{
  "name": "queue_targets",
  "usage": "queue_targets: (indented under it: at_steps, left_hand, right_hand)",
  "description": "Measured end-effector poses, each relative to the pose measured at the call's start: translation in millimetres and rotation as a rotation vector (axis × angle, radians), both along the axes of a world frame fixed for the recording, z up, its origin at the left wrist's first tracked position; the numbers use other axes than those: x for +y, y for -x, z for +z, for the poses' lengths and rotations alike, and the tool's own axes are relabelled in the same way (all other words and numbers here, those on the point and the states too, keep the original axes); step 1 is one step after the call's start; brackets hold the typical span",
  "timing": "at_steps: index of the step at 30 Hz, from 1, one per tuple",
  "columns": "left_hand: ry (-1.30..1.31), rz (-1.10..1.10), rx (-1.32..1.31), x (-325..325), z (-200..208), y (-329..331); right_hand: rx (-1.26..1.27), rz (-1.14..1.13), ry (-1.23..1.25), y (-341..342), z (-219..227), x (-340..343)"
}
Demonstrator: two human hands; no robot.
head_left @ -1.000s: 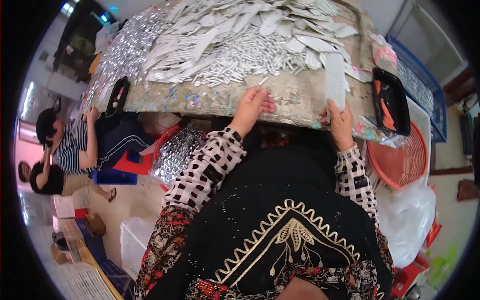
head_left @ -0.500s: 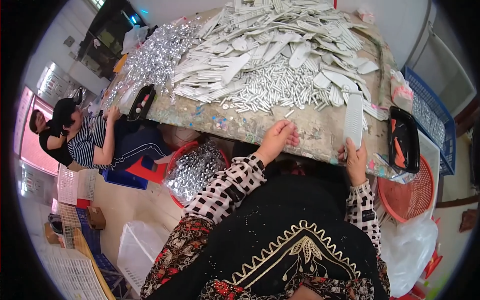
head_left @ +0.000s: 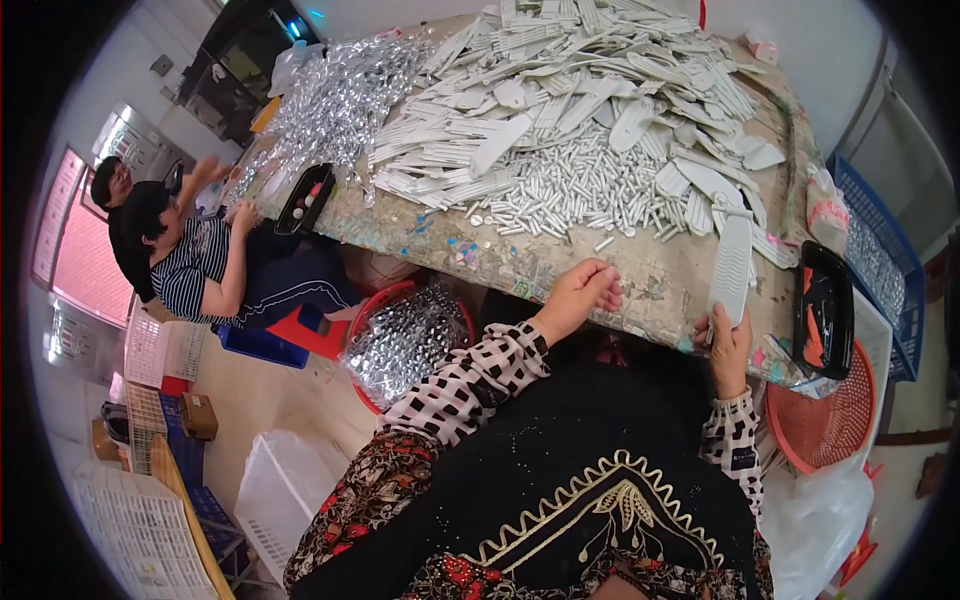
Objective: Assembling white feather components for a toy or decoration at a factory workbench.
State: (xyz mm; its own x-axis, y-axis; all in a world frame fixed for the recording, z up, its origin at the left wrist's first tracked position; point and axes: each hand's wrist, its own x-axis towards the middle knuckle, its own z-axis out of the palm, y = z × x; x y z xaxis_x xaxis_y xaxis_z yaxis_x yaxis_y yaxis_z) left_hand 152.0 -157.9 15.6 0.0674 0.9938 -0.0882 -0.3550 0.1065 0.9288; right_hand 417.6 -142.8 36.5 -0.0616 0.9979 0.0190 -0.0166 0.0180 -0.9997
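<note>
My right hand [head_left: 730, 352] grips the near end of a white paddle-shaped plastic piece [head_left: 733, 258] with fine cross ridges, held upright over the table's front edge. My left hand [head_left: 583, 298] is closed beside that edge, its fingers curled in; whatever is in them, if anything, is hidden. Just beyond it, a single short silvery-white rod [head_left: 604, 243] rests on the wooden table [head_left: 520, 262]. More such rods [head_left: 575, 185] form a heap farther back. Behind them rises a large pile of similar white plastic pieces [head_left: 590, 65].
Shiny silver pieces [head_left: 345, 95] are heaped at the table's far left. A black tray [head_left: 303, 200] lies left and another [head_left: 822, 310] right. Red baskets [head_left: 820, 425] stand below both sides, a blue crate [head_left: 890, 260] at right. Two people [head_left: 190, 250] sit at left.
The whole view has shifted, so the table appears farther right and lower. My left fingers are curled in more. One person at left has raised a hand. My right hand keeps the white piece.
</note>
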Motion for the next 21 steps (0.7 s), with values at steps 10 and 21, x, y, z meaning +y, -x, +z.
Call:
queue_targets:
  at_steps: [10, 21]
  left_hand:
    - [-0.007, -0.004, 0.017, 5, -2, 7]
    - [-0.033, -0.001, 0.056, 14, -5, 15]
  right_hand:
    - [0.000, 0.010, 0.009, 5, -4, 12]
    - [-0.016, 0.020, 0.001, 13, -4, 22]
